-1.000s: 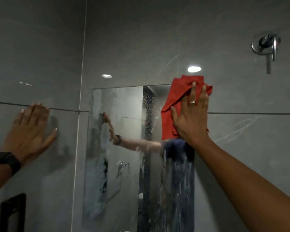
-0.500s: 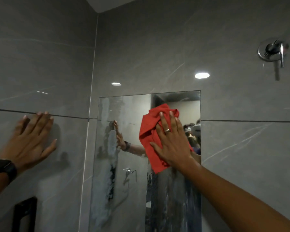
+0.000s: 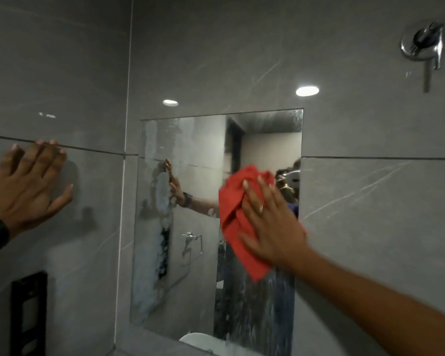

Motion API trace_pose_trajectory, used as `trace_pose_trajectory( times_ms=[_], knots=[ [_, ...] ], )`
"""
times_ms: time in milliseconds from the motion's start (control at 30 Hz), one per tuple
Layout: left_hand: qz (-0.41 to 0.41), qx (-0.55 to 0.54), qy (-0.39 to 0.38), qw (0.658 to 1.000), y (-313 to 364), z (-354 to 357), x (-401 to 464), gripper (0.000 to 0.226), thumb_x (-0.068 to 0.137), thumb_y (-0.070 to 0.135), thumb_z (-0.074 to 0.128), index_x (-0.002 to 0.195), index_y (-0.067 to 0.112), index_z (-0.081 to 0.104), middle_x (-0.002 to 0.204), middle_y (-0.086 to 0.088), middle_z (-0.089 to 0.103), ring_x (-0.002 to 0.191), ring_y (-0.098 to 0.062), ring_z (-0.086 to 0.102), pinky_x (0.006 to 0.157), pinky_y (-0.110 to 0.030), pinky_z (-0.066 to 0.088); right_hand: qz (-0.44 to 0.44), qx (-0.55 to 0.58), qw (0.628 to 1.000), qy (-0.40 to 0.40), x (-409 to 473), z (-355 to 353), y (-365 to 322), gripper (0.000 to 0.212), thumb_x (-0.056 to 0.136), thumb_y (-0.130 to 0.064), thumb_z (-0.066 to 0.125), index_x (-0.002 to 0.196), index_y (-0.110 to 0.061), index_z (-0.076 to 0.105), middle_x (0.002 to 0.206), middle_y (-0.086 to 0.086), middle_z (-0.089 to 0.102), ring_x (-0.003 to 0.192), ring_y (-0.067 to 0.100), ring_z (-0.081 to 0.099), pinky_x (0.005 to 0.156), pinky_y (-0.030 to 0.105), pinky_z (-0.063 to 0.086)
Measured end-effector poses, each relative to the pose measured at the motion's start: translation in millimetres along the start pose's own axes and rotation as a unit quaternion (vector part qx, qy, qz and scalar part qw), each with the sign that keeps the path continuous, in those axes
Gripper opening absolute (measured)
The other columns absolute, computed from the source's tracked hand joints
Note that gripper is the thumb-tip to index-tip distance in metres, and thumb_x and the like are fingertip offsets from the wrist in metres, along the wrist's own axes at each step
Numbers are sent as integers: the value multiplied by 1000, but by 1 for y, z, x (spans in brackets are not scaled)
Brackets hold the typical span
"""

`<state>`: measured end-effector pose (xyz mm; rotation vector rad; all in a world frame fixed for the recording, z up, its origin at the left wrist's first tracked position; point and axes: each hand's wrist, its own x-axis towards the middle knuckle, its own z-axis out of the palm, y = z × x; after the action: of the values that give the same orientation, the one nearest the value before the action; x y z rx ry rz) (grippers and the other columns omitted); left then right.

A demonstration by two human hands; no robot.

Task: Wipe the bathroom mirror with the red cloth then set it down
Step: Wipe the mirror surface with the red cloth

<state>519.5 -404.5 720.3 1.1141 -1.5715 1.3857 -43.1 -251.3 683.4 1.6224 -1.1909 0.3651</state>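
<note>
A rectangular mirror (image 3: 195,227) is set into the grey tiled wall, with white streaks down its left side and smears at the lower right. My right hand (image 3: 270,222) lies flat on a red cloth (image 3: 233,227), pressing it against the right half of the mirror, fingers spread. The cloth bunches above my fingers and hangs below my palm. My left hand (image 3: 28,186) is spread flat on the wall tile to the left of the mirror, a black watch on its wrist.
A chrome wall tap (image 3: 424,44) sticks out at the upper right. A black panel (image 3: 28,314) is fixed to the wall at lower left. A white rounded edge (image 3: 195,340) shows just under the mirror. Two ceiling lights reflect on the tiles above.
My right hand has slid the red cloth down from the mirror's top right corner to the middle of its right side. My left hand has stayed flat on the wall.
</note>
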Motion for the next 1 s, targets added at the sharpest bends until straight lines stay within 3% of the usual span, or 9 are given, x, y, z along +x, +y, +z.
trace_pose_trajectory(
  times_ms=[133,233,333,400,467,567,733,900,1000],
  knots=[
    [-11,6,-10,1000,1,3,0,96,91,60,36,170,10,14,183,-11,4,169,-37,6,131,-69,20,-75,-57,994,-54,-94,40,-61,73,95,-67,50,147,-16,57,167,14,29,156,48,1,122,60,12],
    [-9,13,-24,1000,-3,6,0,97,90,62,36,170,11,15,183,-11,6,169,-38,8,131,-68,21,-155,-166,971,-71,-140,62,-94,46,101,-54,44,137,-36,65,152,-12,55,152,57,-16,120,52,1],
    [-8,18,-25,999,-5,9,-1,98,89,62,36,170,11,15,183,-12,7,169,-38,9,131,-68,20,-117,-174,978,21,-160,65,-104,61,111,-17,1,133,-35,55,165,3,39,155,45,-23,126,42,-1],
    [-2,17,-26,1000,-5,8,-2,97,90,62,35,170,12,15,183,-12,7,169,-37,9,131,-69,18,-82,-151,983,59,-158,46,-100,61,111,-12,-4,125,-32,52,173,15,10,158,34,-21,128,36,-4],
    [2,14,-25,1000,-4,4,0,96,91,61,33,170,11,14,183,-12,6,169,-36,8,132,-69,17,-42,-121,990,50,-155,40,-95,54,112,-15,0,120,-29,52,172,12,11,160,28,-17,128,34,-6],
    [0,9,-15,1000,2,-2,-1,94,92,61,32,169,7,21,182,-11,5,170,-31,4,134,-66,11,-106,-109,988,9,-150,51,-70,44,105,-46,41,129,-25,73,155,-1,54,158,35,7,129,50,1],
    [-8,28,4,1000,17,-27,1,89,94,58,35,161,0,38,173,-25,32,168,-19,-6,135,-54,1,132,18,987,88,-27,2,26,90,99,-67,33,162,-3,21,174,18,7,160,41,-3,129,56,4],
    [-18,27,-3,999,28,-51,4,86,93,53,36,155,-6,47,166,-29,43,169,-19,-10,134,-55,5,199,17,972,126,88,-35,66,96,95,-71,34,161,-2,22,174,19,-5,159,44,-8,128,60,3],
    [-19,41,-17,999,34,-60,6,86,94,53,35,155,-6,47,166,-29,43,165,-12,-25,134,-47,-9,213,26,970,113,130,-39,58,104,91,-82,23,162,-6,19,173,20,-12,158,45,-12,127,65,4]
  ],
)
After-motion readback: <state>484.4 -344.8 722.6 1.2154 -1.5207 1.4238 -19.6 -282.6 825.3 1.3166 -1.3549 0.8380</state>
